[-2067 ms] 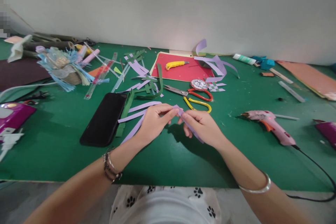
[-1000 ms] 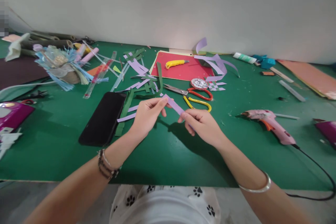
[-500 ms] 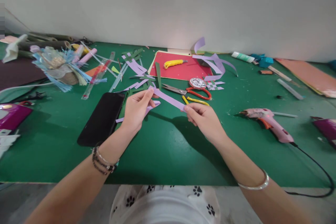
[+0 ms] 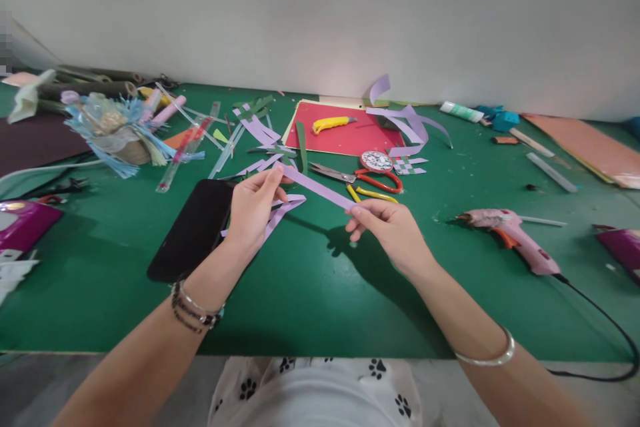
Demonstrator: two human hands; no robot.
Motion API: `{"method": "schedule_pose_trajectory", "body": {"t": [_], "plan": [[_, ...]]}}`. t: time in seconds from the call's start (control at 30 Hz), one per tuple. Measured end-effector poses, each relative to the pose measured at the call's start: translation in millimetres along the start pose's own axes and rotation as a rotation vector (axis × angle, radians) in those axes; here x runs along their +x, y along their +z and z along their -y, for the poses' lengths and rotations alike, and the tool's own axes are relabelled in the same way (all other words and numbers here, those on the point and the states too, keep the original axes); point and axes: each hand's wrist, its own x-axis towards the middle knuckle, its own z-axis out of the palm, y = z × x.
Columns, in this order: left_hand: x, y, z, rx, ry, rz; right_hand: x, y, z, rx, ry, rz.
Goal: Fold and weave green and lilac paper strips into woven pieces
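A purple paper strip (image 4: pixel 318 188) is stretched between my two hands above the table. My left hand (image 4: pixel 256 205) pinches its upper left end between thumb and fingers. At the lower right end, my right hand (image 4: pixel 385 228) grips it with thumb and forefinger. Another purple strip (image 4: pixel 281 215) lies folded below my left hand. A black phone (image 4: pixel 193 230) rests on the table, partly covered by my left hand. Just beyond the strip are red-handled scissors (image 4: pixel 377 180) and a tool with yellow handles (image 4: pixel 375 195), its other end hidden.
A yellow cutter (image 4: pixel 333 123) lies on red paper (image 4: pixel 320 140) at the back. Loose purple strips (image 4: pixel 413 127) and a small woven piece (image 4: pixel 410 165) are near it. A pink glue gun (image 4: pixel 515 233) with a cord lies right. Blue raffia (image 4: pixel 90 127) and bamboo tubes (image 4: pixel 90 89) stand left.
My left hand has shifted slightly left, drawing out a bit more of the strip between the hands. The right hand's lower fingers have loosened a little while its pinch stays.
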Motion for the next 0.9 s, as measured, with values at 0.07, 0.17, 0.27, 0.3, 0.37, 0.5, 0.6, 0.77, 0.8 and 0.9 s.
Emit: {"method": "schedule_pose_trajectory", "body": {"t": [0.07, 0.17, 0.27, 0.3, 0.37, 0.5, 0.6, 0.77, 0.8, 0.9], "plan": [[-0.4, -0.2, -1.3, 0.011, -0.007, -0.004, 0.9, -0.6, -1.1, 0.071, 0.012, -0.034], [-1.4, 0.2, -3.7, 0.022, -0.030, -0.031, 1.6, -1.6, -3.3, 0.154, 0.012, -0.099], [-1.5, 0.8, -5.1, 0.015, -0.051, -0.053, 1.8, -2.0, -4.6, 0.198, 0.005, -0.129], [-1.2, 1.0, -5.2, 0.004, -0.058, -0.057, 1.9, -2.0, -4.4, 0.204, 0.005, -0.132], [-0.6, 1.3, -5.3, -0.030, -0.071, -0.062, 1.8, -1.7, -3.2, 0.203, 0.010, -0.141], [-0.2, 1.7, -5.2, -0.095, -0.078, -0.089, 1.0, -1.2, 1.0, 0.123, -0.008, -0.136], [-0.8, 1.6, -5.1, -0.097, -0.060, -0.093, -0.3, -2.0, 2.9, -0.011, -0.080, -0.122], [-2.2, 1.7, -4.5, -0.105, -0.066, -0.071, -3.3, -4.6, 3.6, -0.223, -0.220, -0.126], [-2.5, 2.0, -4.3, -0.110, -0.068, -0.072, -3.8, -5.2, 3.7, -0.251, -0.233, -0.123], [-3.1, 2.4, -3.4, -0.069, -0.075, -0.063, -4.3, -7.7, 4.4, -0.329, -0.258, -0.137]]}}
